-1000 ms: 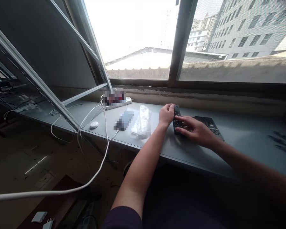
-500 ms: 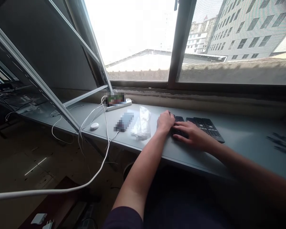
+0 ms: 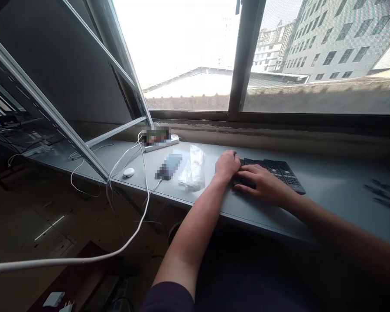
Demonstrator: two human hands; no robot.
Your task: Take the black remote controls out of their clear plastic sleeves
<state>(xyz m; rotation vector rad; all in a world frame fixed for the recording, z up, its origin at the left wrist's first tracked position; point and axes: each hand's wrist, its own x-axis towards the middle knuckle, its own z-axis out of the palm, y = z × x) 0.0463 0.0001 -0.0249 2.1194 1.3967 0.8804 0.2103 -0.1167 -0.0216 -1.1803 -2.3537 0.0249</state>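
Observation:
Several black remote controls [image 3: 284, 172] lie side by side on the grey table, their button faces up. At the left end of the row, my left hand [image 3: 227, 164] is closed on the edge of the leftmost remote, with its fingertips partly hidden. My right hand [image 3: 263, 184] reaches over the same remote from the right, its fingers across the top and its thumb nearer the front end. Both hands cover much of this remote. A bundle of clear plastic bags [image 3: 194, 169] lies just left of my left hand.
Left of the bags are a blurred-out phone-like object [image 3: 169, 167] on a cable, a round white case [image 3: 128, 172] and a white power strip [image 3: 162, 143]. A white cable [image 3: 143, 208] hangs past the table edge. Dark slender items [image 3: 383, 193] lie far right. A metal frame [image 3: 52, 110] slants at left.
My hands have pushed the left remotes slightly to the right, and the gap in the row has closed. The other things on the table stay where they were.

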